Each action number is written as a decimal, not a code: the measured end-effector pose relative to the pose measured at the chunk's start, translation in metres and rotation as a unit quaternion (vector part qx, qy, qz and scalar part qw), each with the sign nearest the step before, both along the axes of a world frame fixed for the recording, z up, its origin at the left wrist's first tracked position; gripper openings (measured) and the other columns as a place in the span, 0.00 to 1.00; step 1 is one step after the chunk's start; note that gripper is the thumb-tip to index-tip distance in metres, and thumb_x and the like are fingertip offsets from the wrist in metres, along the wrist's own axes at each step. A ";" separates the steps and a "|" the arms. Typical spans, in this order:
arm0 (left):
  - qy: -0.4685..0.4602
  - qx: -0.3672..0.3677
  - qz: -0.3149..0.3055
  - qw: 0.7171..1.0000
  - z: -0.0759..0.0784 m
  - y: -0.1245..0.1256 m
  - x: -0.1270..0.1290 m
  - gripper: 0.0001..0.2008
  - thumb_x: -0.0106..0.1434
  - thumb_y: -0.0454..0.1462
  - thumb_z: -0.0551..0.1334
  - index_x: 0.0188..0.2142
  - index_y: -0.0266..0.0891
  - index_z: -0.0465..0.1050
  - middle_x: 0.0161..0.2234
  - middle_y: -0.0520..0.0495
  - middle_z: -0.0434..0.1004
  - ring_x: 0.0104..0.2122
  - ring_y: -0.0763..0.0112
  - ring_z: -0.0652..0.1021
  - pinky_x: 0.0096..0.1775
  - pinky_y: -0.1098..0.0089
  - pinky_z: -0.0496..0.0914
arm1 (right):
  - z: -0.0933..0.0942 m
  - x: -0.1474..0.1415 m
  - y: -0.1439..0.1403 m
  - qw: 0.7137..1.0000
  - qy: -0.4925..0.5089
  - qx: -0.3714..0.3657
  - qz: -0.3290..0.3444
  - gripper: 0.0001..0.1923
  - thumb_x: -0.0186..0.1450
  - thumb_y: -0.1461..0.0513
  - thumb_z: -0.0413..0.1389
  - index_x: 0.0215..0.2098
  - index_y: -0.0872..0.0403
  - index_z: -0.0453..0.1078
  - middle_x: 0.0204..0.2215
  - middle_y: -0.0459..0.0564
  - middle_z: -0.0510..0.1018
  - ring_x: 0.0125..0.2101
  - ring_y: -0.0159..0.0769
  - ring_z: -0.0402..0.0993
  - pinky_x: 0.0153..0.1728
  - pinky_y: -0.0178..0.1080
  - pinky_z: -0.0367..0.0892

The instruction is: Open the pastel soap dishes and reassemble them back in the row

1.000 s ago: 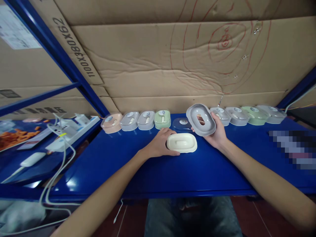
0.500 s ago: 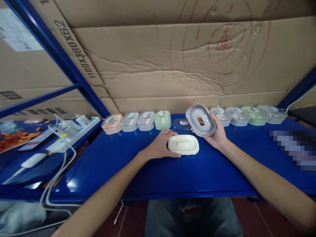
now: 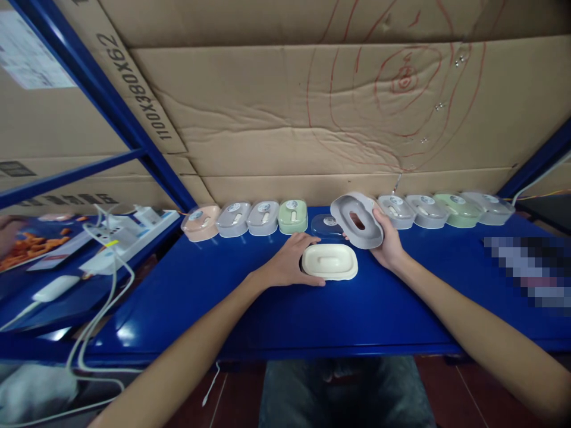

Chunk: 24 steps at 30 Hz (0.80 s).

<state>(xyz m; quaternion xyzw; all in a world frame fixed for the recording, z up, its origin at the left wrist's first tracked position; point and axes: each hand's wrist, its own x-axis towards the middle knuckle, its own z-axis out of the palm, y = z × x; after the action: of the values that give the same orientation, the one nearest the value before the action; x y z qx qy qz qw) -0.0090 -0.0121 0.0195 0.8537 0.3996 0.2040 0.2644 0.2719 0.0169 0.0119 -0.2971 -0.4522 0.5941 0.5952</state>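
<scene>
Thumb and fingers of my left hand (image 3: 289, 261) close around the left end of a cream oval dish (image 3: 331, 261), which has a raised bar in its middle. That dish rests on the blue tabletop. My right hand (image 3: 388, 241) grips a grey plastic tray (image 3: 348, 208) by its right side and holds it up, tilted, behind the cream dish. An oval hole shows in the grey tray's bottom. Behind my hands a clear lid (image 3: 325, 226) with a round label lies on the table, partly covered by the grey tray.
Lidded boxes stand in a row along the back: a peach one (image 3: 200, 224), several grey ones and green ones such as this green box (image 3: 292, 217). Cardboard (image 3: 267, 89) walls the back. At left are a power strip (image 3: 129, 238), white cables and orange snacks (image 3: 35, 249).
My right hand has tipped the grey tray further, so its outer side shows more. The left hand and cream dish stay put. A blurred hand-like shape appears at the far left edge.
</scene>
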 end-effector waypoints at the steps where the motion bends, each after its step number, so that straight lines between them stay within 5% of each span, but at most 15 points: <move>1: -0.004 -0.004 0.000 1.000 0.000 0.000 0.000 0.51 0.49 0.58 0.81 0.67 0.48 0.66 0.65 0.39 0.67 0.68 0.40 0.67 0.69 0.40 0.63 | -0.001 0.000 -0.001 0.999 -0.033 0.029 -0.015 0.24 0.66 0.40 0.64 0.47 0.46 0.82 0.40 0.51 0.88 0.42 0.55 0.86 0.41 0.53 0.83; 5: -0.021 -0.004 0.011 1.000 0.004 -0.001 0.001 0.50 0.48 0.58 0.81 0.65 0.47 0.67 0.64 0.39 0.68 0.64 0.41 0.71 0.65 0.41 0.68 | 0.000 0.002 -0.008 0.953 -0.221 0.192 -0.080 0.22 0.66 0.40 0.66 0.41 0.48 0.85 0.40 0.54 0.87 0.45 0.56 0.83 0.52 0.58 0.78; 10: -0.050 0.004 0.024 0.998 0.005 -0.002 0.002 0.49 0.48 0.58 0.81 0.64 0.47 0.67 0.59 0.40 0.72 0.59 0.42 0.74 0.62 0.41 0.71 | 0.003 0.003 -0.015 0.861 -0.364 0.341 -0.100 0.20 0.67 0.47 0.67 0.53 0.44 0.84 0.53 0.55 0.84 0.54 0.54 0.80 0.63 0.63 0.70; 16: -0.106 -0.015 0.026 0.994 0.004 -0.002 0.001 0.61 0.49 0.56 0.82 0.73 0.44 0.54 0.68 0.33 0.65 0.63 0.40 0.72 0.63 0.40 0.70 | -0.004 -0.001 -0.016 0.800 -0.426 0.413 -0.089 0.27 0.64 0.48 0.71 0.59 0.45 0.80 0.57 0.59 0.79 0.57 0.55 0.79 0.60 0.61 0.74; 24: -0.092 0.026 0.010 0.995 0.002 -0.003 0.000 0.58 0.52 0.57 0.80 0.74 0.49 0.54 0.75 0.34 0.56 0.74 0.37 0.60 0.73 0.36 0.56 | -0.008 -0.004 -0.019 0.774 -0.460 0.433 -0.033 0.30 0.64 0.48 0.71 0.62 0.45 0.78 0.60 0.60 0.76 0.59 0.56 0.77 0.59 0.60 0.75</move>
<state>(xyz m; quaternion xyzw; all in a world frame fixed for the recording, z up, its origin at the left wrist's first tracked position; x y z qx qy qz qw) -0.0088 -0.0149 0.0211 0.8342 0.3765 0.2945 0.2752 0.2683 -0.0025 0.0037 -0.2601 -0.8716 0.1079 0.4013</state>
